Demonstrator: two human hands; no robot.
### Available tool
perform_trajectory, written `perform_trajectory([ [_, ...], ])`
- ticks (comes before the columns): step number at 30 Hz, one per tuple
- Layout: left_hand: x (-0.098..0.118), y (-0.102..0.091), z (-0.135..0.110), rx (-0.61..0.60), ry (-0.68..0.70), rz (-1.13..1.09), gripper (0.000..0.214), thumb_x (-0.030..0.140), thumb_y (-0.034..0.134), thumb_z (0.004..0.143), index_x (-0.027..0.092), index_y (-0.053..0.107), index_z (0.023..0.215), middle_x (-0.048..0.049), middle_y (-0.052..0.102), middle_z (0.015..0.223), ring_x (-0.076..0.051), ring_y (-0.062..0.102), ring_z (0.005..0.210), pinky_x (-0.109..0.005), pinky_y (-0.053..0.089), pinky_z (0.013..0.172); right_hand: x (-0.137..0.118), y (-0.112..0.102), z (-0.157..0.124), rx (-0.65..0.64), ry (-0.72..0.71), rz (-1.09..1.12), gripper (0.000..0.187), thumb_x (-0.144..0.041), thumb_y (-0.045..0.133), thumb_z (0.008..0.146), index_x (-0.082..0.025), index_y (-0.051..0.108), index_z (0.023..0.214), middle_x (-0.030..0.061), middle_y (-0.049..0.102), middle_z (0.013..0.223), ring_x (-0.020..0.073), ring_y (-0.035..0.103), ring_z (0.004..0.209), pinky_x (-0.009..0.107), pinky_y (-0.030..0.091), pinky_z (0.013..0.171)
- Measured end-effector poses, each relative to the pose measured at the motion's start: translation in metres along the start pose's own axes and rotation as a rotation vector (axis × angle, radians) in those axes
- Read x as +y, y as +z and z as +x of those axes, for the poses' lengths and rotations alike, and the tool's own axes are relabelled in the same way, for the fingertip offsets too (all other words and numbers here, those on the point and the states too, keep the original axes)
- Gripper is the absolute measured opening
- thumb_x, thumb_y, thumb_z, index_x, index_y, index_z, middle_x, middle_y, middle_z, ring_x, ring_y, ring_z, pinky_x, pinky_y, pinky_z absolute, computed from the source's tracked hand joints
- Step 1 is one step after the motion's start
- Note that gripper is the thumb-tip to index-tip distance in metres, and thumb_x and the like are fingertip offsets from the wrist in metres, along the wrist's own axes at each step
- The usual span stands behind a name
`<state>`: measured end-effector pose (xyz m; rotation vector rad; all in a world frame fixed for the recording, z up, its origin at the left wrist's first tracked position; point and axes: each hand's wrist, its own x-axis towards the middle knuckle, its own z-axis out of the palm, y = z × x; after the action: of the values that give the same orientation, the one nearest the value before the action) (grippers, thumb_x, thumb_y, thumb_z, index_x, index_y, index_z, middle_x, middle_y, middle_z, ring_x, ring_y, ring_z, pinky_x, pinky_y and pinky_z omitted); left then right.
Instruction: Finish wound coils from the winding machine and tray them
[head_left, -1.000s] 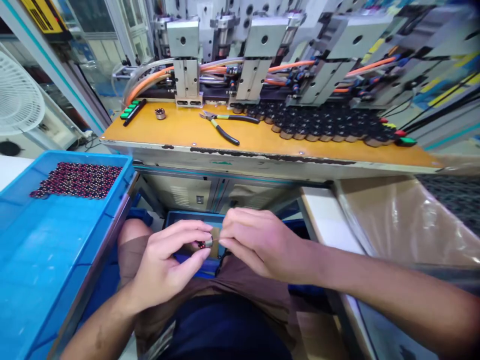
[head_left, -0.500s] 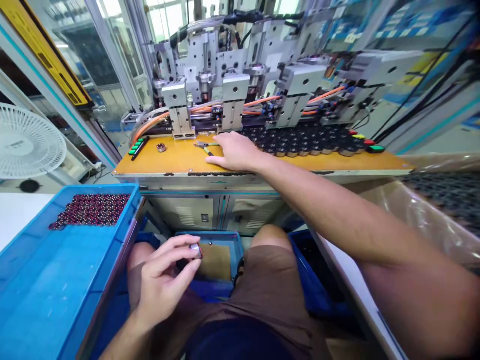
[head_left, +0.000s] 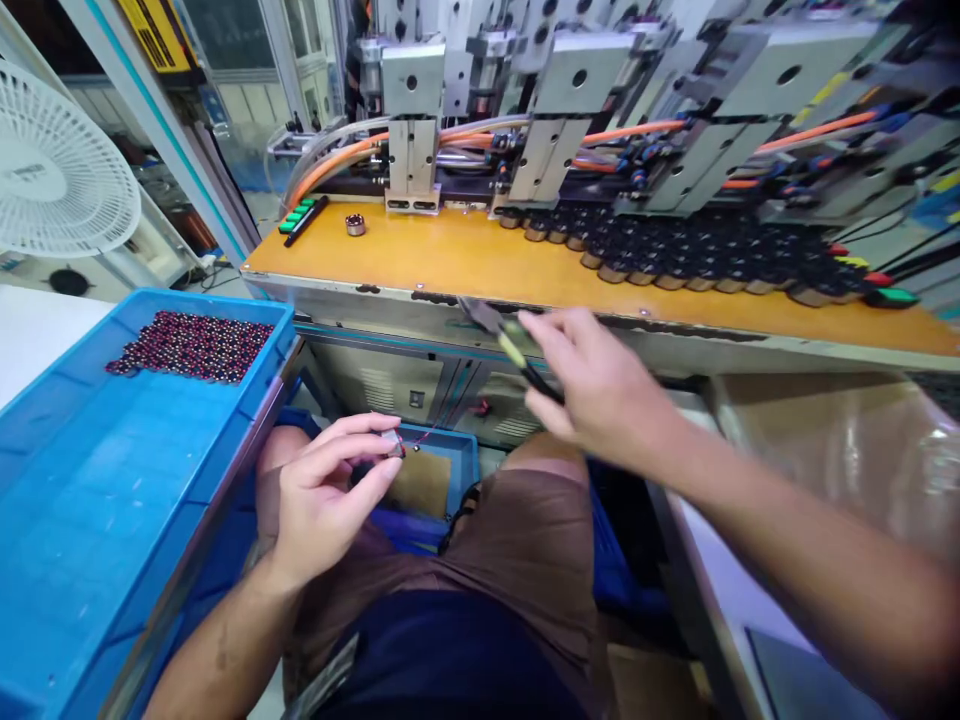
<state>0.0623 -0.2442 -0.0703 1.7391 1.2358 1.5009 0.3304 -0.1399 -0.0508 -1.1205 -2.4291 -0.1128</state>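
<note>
Between the thumb and fingers of my left hand [head_left: 330, 490] is a small silvery cylindrical part [head_left: 394, 442] with a reddish edge; its kind is not clear. The hand is above my lap, in front of a blue bin. My right hand [head_left: 592, 380] grips a pair of pliers [head_left: 510, 340] with yellow-green and black handles, held in the air just in front of the bench edge. Their jaws point up and left, smeared by motion. On the orange bench top [head_left: 465, 255] stands a single small round part [head_left: 355, 225].
Several black-topped round parts [head_left: 675, 250] are packed along the bench under the machine's metal blocks [head_left: 551, 160]. At left, a blue tray [head_left: 135, 470] holds a cluster of small dark-red parts [head_left: 199, 345]. A white fan [head_left: 60, 170] stands behind it. A lower blue bin [head_left: 465, 455] lies between my knees.
My right hand has lifted the pliers off the bench and brought them toward me. My left hand keeps its pinch on the small part. The view has tilted down.
</note>
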Motion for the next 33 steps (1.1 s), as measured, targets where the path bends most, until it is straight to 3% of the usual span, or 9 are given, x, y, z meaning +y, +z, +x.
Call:
perform_trajectory([
  [1, -0.001, 0.000, 0.000, 0.004, -0.010, -0.009, 0.027, 0.003, 0.074, 0.076, 0.023, 0.075, 0.094, -0.0043, 0.075, 0.108, -0.016, 0.070, 0.101, -0.022, 0.058, 0.076, -0.012, 0.004, -0.020, 0.016, 0.025, 0.159, 0.051, -0.015, 0.055, 0.084, -0.011, 0.046, 0.134, 0.0164, 0.054, 0.110, 0.0277, 0.058, 0.098, 0.043, 0.054, 0.084],
  [3, -0.003, 0.001, 0.001, 0.004, -0.041, -0.032, 0.026, 0.003, 0.074, 0.076, 0.023, 0.075, 0.094, -0.0047, 0.075, 0.108, -0.017, 0.070, 0.102, -0.023, 0.058, 0.078, -0.038, 0.013, -0.057, -0.113, 0.117, 0.519, 0.039, -0.016, 0.053, 0.089, -0.016, 0.049, 0.128, 0.0105, 0.057, 0.100, 0.0210, 0.060, 0.087, 0.035, 0.054, 0.078],
  [6, -0.006, 0.003, 0.001, -0.009, -0.084, -0.067, 0.026, 0.004, 0.074, 0.077, 0.023, 0.075, 0.095, -0.0052, 0.074, 0.109, -0.018, 0.069, 0.104, -0.025, 0.058, 0.079, -0.072, 0.023, -0.095, -0.240, 0.264, 1.014, 0.047, -0.017, 0.053, 0.093, -0.026, 0.041, 0.137, 0.0056, 0.061, 0.102, 0.0156, 0.062, 0.089, 0.029, 0.054, 0.082],
  [9, -0.006, 0.006, 0.002, -0.032, -0.102, -0.090, 0.027, 0.004, 0.074, 0.077, 0.024, 0.075, 0.095, -0.0052, 0.074, 0.110, -0.019, 0.069, 0.104, -0.026, 0.058, 0.080, -0.094, 0.027, -0.108, -0.288, 0.309, 1.395, 0.062, -0.012, 0.051, 0.093, -0.034, 0.030, 0.147, 0.0043, 0.061, 0.111, 0.0125, 0.063, 0.092, 0.029, 0.054, 0.086],
  [11, -0.004, 0.009, 0.002, -0.039, -0.106, -0.099, 0.027, 0.004, 0.074, 0.076, 0.024, 0.075, 0.096, -0.0051, 0.074, 0.110, -0.018, 0.069, 0.103, -0.025, 0.058, 0.080, -0.101, 0.028, -0.106, -0.306, 0.309, 1.516, 0.067, -0.007, 0.051, 0.089, -0.034, 0.032, 0.148, 0.0057, 0.060, 0.119, 0.0135, 0.063, 0.101, 0.034, 0.052, 0.095],
  [14, -0.001, 0.011, 0.001, -0.052, -0.109, -0.103, 0.027, 0.004, 0.074, 0.076, 0.023, 0.075, 0.096, -0.0054, 0.074, 0.110, -0.019, 0.069, 0.104, -0.026, 0.058, 0.081, -0.101, 0.030, -0.099, -0.310, 0.308, 1.554, 0.072, -0.002, 0.051, 0.083, -0.029, 0.035, 0.147, 0.0077, 0.059, 0.126, 0.0162, 0.060, 0.113, 0.038, 0.048, 0.103],
  [20, 0.004, 0.010, -0.003, -0.076, -0.104, -0.097, 0.027, 0.004, 0.074, 0.076, 0.022, 0.075, 0.097, -0.0069, 0.074, 0.110, -0.020, 0.070, 0.104, -0.028, 0.060, 0.082, -0.099, 0.033, -0.089, -0.276, 0.276, 1.526, 0.067, -0.007, 0.055, 0.081, -0.021, 0.040, 0.145, 0.0094, 0.063, 0.115, 0.0189, 0.062, 0.106, 0.040, 0.050, 0.099],
  [33, 0.002, 0.012, -0.003, -0.096, -0.105, -0.093, 0.025, 0.005, 0.074, 0.077, 0.022, 0.075, 0.096, -0.0075, 0.074, 0.109, -0.020, 0.070, 0.101, -0.028, 0.060, 0.080, -0.102, 0.034, -0.089, -0.161, 0.237, 1.520, 0.057, -0.015, 0.055, 0.092, -0.029, 0.041, 0.145, 0.0047, 0.062, 0.095, 0.0115, 0.057, 0.075, 0.029, 0.052, 0.072],
])
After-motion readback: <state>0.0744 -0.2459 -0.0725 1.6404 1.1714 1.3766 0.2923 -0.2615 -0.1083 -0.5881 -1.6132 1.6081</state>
